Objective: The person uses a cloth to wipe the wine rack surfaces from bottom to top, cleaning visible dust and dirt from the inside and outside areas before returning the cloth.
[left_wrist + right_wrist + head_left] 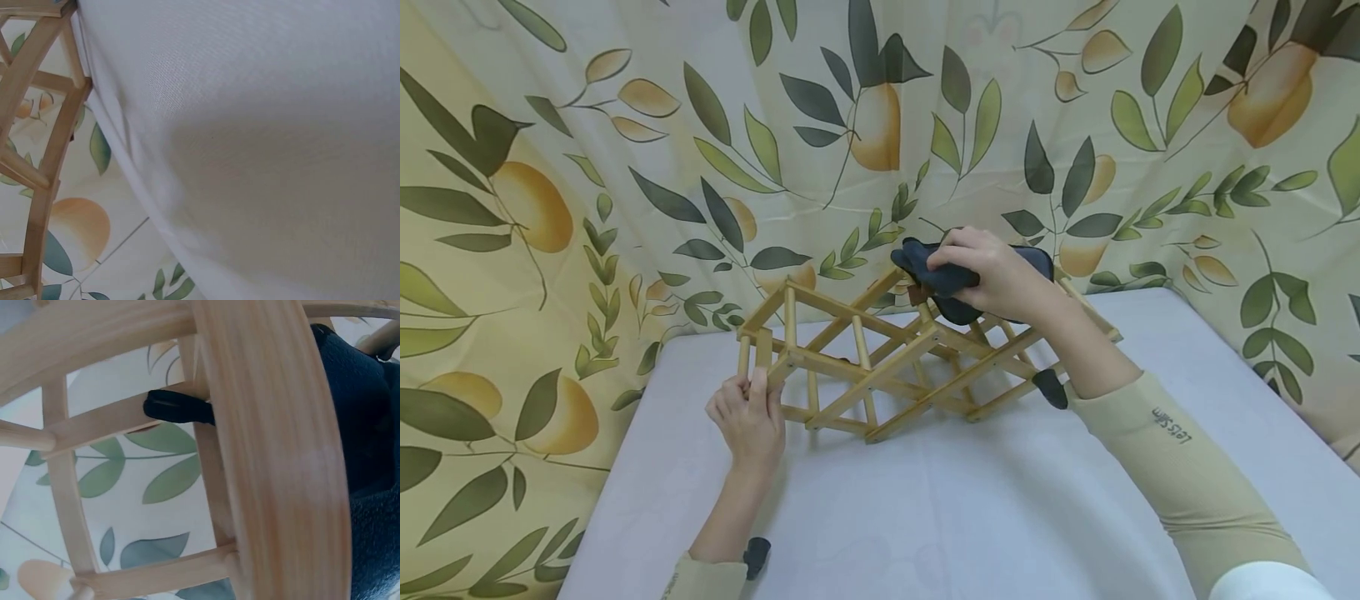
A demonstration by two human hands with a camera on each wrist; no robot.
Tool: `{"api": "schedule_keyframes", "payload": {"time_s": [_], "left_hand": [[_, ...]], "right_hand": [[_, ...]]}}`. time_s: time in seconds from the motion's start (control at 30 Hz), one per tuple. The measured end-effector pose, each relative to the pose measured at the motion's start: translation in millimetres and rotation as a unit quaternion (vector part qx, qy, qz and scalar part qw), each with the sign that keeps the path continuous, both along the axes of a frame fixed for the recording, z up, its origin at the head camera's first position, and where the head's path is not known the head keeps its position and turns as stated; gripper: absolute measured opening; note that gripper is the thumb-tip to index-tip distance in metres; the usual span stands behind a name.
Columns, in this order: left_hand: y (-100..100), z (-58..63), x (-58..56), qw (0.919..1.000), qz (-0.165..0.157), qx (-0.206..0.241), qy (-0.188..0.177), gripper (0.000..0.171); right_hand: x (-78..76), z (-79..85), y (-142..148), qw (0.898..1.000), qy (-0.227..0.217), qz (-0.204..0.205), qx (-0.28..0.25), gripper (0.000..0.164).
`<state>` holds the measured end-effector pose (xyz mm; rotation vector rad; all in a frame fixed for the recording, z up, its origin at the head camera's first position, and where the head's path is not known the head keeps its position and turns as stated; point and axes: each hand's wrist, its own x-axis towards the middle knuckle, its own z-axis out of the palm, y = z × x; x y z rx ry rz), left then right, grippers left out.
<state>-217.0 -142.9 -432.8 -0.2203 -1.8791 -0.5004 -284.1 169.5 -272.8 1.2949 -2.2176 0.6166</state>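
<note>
A folding lattice rack of pale wood [898,367] stands on the white-covered table, stretched out sideways. My left hand [748,417] grips the rack's left end, thumb and fingers about an upright slat. Above the right half of the rack, my right hand [992,271] holds a bunched dark blue cloth [951,277] with a black edge, against the top bars. In the right wrist view the cloth [369,444] shows behind a broad wooden slat [275,450], with a black loop [178,406] sticking out. Neither wrist view shows the hand itself.
A white cloth [925,508] covers the table, its edge [134,175] visible in the left wrist view. Behind and to the left hangs a curtain [647,208] printed with leaves and fruit, close to the rack's back. A small dark device [1051,389] sits at the right wrist.
</note>
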Motion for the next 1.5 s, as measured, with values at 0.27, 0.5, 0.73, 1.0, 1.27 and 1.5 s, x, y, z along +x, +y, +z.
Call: {"api": "schedule_keyframes", "payload": {"time_s": [0.27,0.5,0.73,1.0,1.27,1.5], "left_hand": [[0,-0.9,0.5,1.0,0.002,0.003,0.002,0.032],[2,-0.1,0.5,1.0,0.0,0.005,0.002,0.032],[2,0.8,1.5,1.0,0.0,0.005,0.0,0.032],[2,0.4,0.8,1.0,0.002,0.005,-0.002,0.032],[3,0.5,-0.1,1.0,0.0,0.004,0.004,0.031],[2,0.6,0.1,1.0,0.001,0.003,0.005,0.031]], "right_hand": [[4.0,7.9,-7,0.997,-0.026,0.009,0.068,0.035],[7.3,9.9,-10,0.988,-0.011,-0.006,0.151,0.038],[7.0,9.2,-10,0.978,0.007,-0.012,0.21,0.044],[6.7,6.0,-12,0.964,0.066,-0.027,0.258,0.046],[7.4,5.8,-11,0.953,0.087,-0.022,0.288,0.045],[9.2,8.5,-11,0.944,0.087,-0.028,0.317,0.049]]}}
